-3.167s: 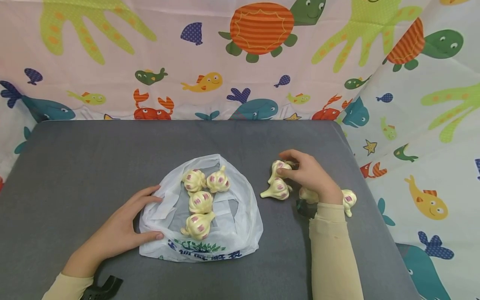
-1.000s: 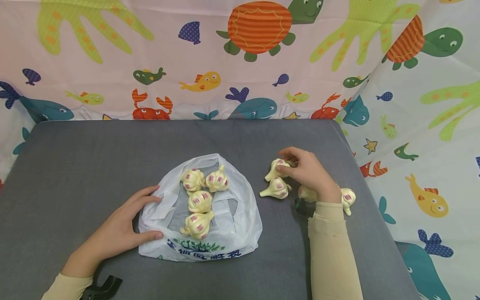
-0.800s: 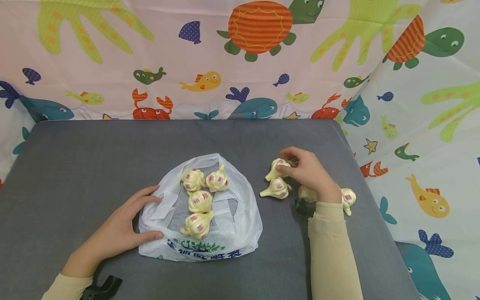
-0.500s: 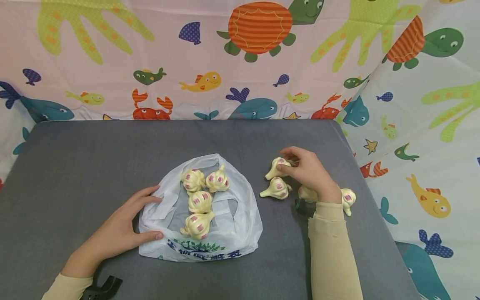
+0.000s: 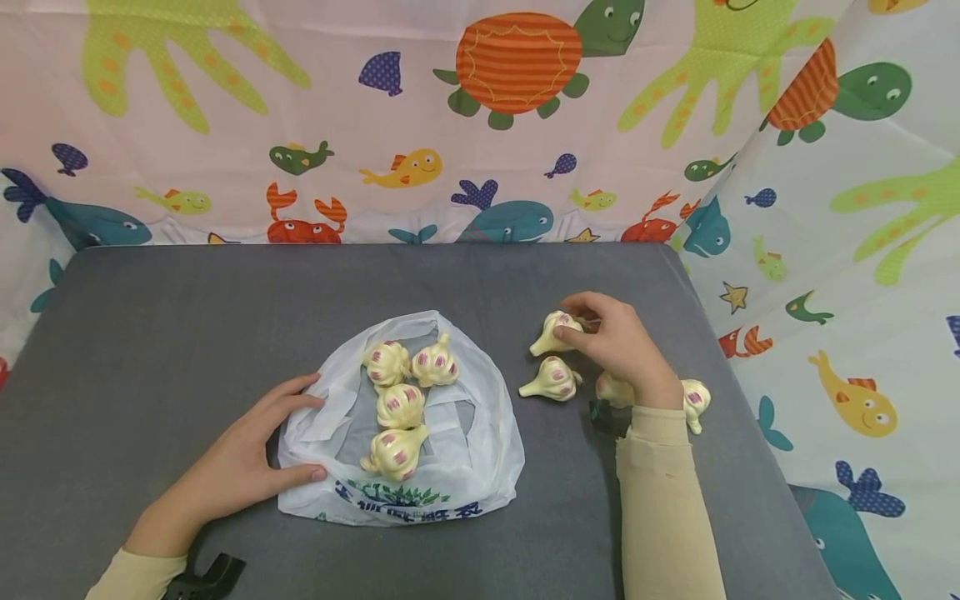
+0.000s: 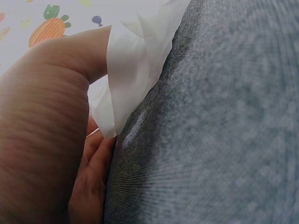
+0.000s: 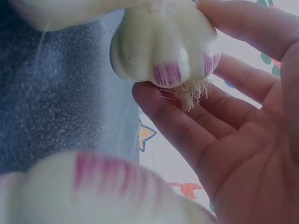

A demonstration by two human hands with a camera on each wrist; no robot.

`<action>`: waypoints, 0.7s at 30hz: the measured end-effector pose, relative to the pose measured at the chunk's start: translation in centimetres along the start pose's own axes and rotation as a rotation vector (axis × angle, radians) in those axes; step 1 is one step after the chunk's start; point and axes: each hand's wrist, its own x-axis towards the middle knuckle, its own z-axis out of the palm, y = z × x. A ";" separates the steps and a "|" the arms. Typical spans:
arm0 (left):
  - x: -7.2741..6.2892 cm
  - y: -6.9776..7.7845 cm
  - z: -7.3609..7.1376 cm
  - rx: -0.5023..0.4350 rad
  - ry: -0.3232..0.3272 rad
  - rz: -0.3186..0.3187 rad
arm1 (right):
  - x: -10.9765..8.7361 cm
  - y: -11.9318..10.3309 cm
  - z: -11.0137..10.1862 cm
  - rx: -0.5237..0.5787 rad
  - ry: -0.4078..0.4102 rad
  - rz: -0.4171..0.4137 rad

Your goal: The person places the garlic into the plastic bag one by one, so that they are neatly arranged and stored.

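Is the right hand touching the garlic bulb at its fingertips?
Touching: in the right wrist view, the right hand has fingertips against the garlic bulb.

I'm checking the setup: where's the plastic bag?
In the head view, the plastic bag lies left of the loose garlic bulbs, the left hand touching its left edge.

The garlic bulbs point(image 5: 401, 406) are showing creamy yellow streaked with purple-pink, the plastic bag point(image 5: 491, 450) is displaying white with green foliage point(image 5: 405, 496) and dark blue lettering point(image 5: 372, 504), the counter point(image 5: 187, 333) is looking plain grey, the sleeves point(image 5: 667, 500) are showing beige, and the pale backdrop point(image 5: 330, 112) is carrying orange-striped turtles point(image 5: 517, 62), teal whales point(image 5: 517, 222) and red crabs point(image 5: 300, 232).
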 end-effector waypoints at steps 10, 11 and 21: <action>0.2 -0.4 0.1 0.003 0.003 0.025 | -0.2 -1.0 0.1 -0.001 0.017 -0.021; 0.2 -0.4 0.1 0.002 0.006 0.026 | -0.2 -1.1 0.2 0.001 0.019 -0.023; 0.0 -0.3 0.0 0.014 -0.004 0.003 | 0.1 -2.3 1.0 0.039 0.003 -0.059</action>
